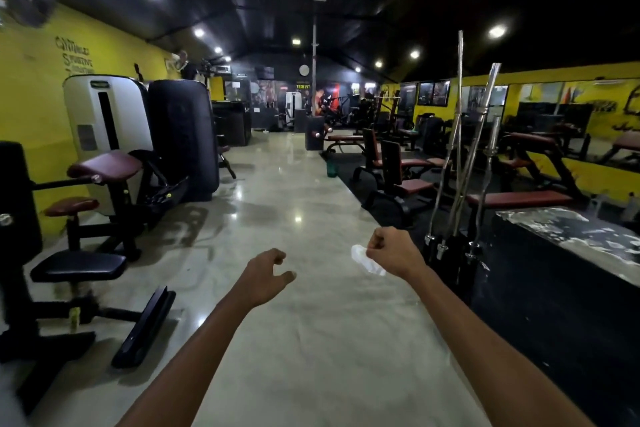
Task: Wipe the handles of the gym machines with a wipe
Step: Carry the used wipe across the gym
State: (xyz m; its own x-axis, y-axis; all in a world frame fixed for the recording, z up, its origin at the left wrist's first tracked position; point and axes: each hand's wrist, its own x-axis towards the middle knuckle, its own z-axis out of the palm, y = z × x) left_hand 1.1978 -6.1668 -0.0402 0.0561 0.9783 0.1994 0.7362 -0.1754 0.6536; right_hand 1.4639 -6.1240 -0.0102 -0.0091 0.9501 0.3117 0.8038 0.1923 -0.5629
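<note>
Both my arms reach forward over a glossy grey aisle in a gym. My right hand [393, 251] grips a crumpled white wipe [366, 261], which hangs out on the hand's left side. My left hand [268, 274] holds nothing, its fingers loosely curled with the thumb apart. No machine handle is within touch of either hand. A white weight-stack machine [107, 121] with maroon pads stands at the left wall. A black seated machine [20, 218] is at the near left.
Several chrome barbells [460, 163] stand upright in a floor rack at the right, beside a black platform [568, 236]. Maroon benches [408, 180] line a black mat on the right. A green container [331, 169] sits at the mat's edge. A person exercises far down the aisle.
</note>
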